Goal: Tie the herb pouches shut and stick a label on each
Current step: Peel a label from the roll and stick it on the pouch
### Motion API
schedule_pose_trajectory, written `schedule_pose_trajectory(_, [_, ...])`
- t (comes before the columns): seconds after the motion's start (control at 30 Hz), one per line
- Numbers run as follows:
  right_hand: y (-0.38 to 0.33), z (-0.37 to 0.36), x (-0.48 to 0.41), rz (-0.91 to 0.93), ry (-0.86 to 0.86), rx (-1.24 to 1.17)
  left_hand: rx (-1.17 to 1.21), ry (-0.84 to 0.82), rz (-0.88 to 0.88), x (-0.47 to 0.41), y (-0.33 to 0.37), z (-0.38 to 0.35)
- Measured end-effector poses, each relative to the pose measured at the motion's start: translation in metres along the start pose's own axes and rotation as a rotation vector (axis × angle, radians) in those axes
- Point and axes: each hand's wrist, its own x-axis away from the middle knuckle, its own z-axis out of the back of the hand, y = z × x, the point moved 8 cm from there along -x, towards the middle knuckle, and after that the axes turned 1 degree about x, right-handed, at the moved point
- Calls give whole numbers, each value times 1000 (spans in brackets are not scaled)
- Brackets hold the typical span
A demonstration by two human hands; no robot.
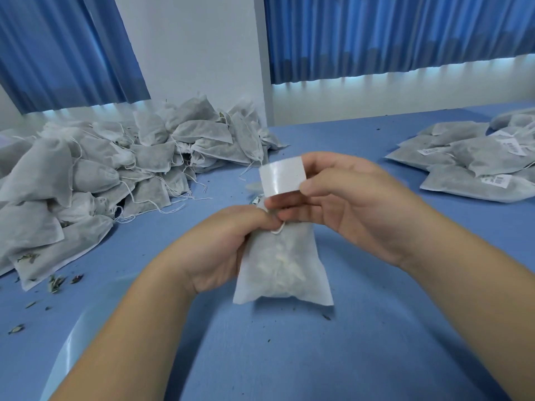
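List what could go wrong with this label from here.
1. The label, pinched at one edge by the right hand, may fold onto itself.
2. The left hand grips the pouch only at its neck, and the lumpy body could wrinkle the label.
3. Herb bits on the table might foul the adhesive.

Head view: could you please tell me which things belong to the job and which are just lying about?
Job: pouch in left hand; label pinched by right hand; unlabelled pile; labelled pouches.
Lying about: spilled herb bits; blue curtains.
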Motion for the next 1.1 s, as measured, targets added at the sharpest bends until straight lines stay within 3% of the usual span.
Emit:
schedule_pose_trajectory(0.1, [7, 16, -1, -21, 161, 57, -27, -24, 12, 2, 1, -2])
schedule_pose_trajectory(0.23, [0, 18, -1, 53, 242, 198, -5, -65, 16, 4, 1, -5])
schedule_pose_trajectory(0.43, [-19, 14, 7, 326, 331, 683, 86, -39, 32, 4, 1, -1])
schedule_pose_trajectory(0.57, [-27, -4, 13, 549, 259, 1045, 135, -76, 57, 5, 0, -3])
schedule_pose_trajectory(0.67, [-24, -12, 14, 608, 182, 1206, 160, -87, 47, 5, 1, -3])
schedule_pose_trajectory(0.93, [-20, -15, 13, 557, 34, 1400, 294, -194, 8, 6, 8, -8])
schedule_pose_trajectory(1.1, [-10, -11, 10, 436, -15, 1388, 296, -63, -81, 0, 12, 3])
